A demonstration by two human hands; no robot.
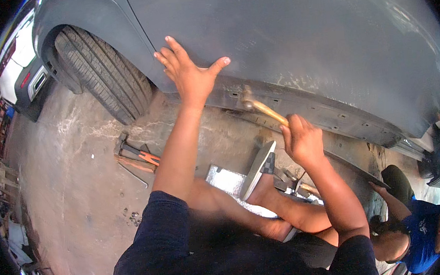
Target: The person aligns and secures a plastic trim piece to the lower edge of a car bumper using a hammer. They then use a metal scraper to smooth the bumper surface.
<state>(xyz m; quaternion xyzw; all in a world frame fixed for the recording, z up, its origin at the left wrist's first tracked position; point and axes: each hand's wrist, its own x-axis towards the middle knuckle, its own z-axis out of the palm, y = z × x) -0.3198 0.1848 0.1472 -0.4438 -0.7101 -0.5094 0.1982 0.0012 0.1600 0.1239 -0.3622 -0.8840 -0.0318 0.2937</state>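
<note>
Hammer [268, 112] is held in the right hand [303, 140], left hand [190, 79] spread wide against the grey car [289, 34].

Left hand [190, 73] splayed, right hand [304, 139] clenched

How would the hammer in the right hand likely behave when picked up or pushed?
The hammer probably feels head-heavy: its metal-looking head sits at one end of a slim handle. That handle is likely stiff, as it looks wooden and straight. Pushed while lying flat, it might swivel about the head, given that lopsided shape.
</note>
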